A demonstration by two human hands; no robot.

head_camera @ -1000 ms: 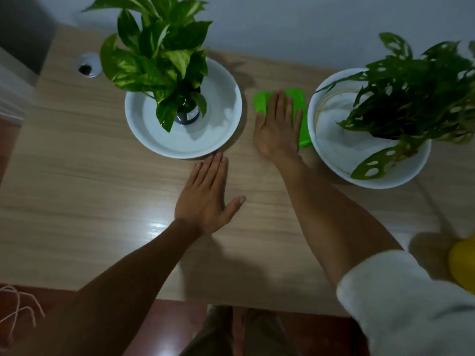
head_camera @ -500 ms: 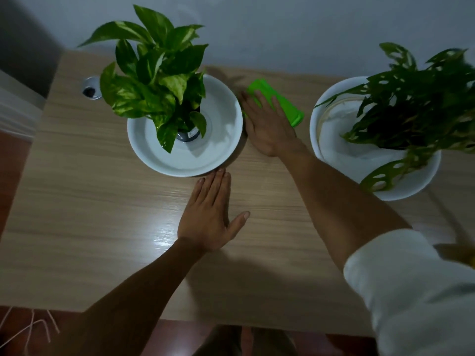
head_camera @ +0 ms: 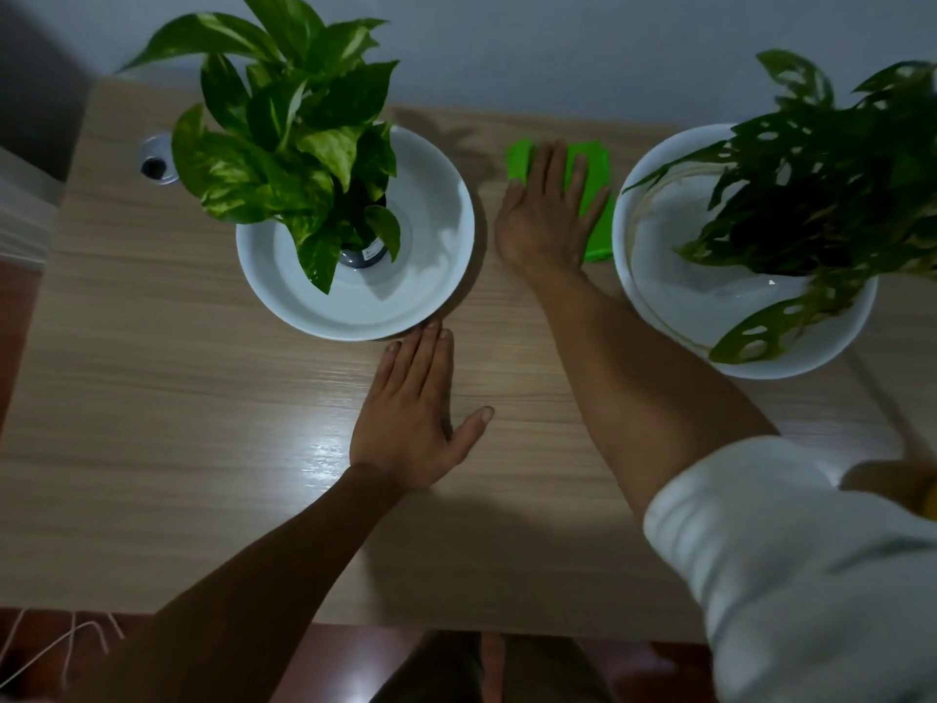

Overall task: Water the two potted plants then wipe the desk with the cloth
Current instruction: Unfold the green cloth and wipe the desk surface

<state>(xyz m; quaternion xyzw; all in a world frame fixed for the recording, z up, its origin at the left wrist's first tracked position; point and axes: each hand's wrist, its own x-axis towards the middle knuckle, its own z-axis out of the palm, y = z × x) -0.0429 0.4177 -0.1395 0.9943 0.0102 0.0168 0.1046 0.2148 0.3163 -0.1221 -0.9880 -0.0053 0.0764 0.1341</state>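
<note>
Wiping is the step in hand, I judge: my right hand (head_camera: 550, 210) lies flat on the green cloth (head_camera: 594, 195), fingers together and stretched out, palm pressing it to the table (head_camera: 177, 398) in the gap between the two white dishes. My left hand (head_camera: 413, 413) lies open and flat on the bare wood nearer me, thumb spread, fingertips just at the rim of the left dish (head_camera: 446, 205); it holds nothing.

To do this well I would keep the palm spread over the cloth so it does not bunch, push in long strokes along the grain, and turn before the dish rims, since the gap is narrow and a knock could slop any water in them. Leaves of the right plant (head_camera: 831, 195) overhang its dish (head_camera: 659, 276), so I would work beneath them gently.

The cloth looks thin, soft and folded into a rectangle. The tabletop is pale wood-grain laminate, smooth enough to give a sheen. Both dishes are glossy, round and shallow. The left plant (head_camera: 284, 134) has broad variegated leaves; the right one has darker leaves with holes.
</note>
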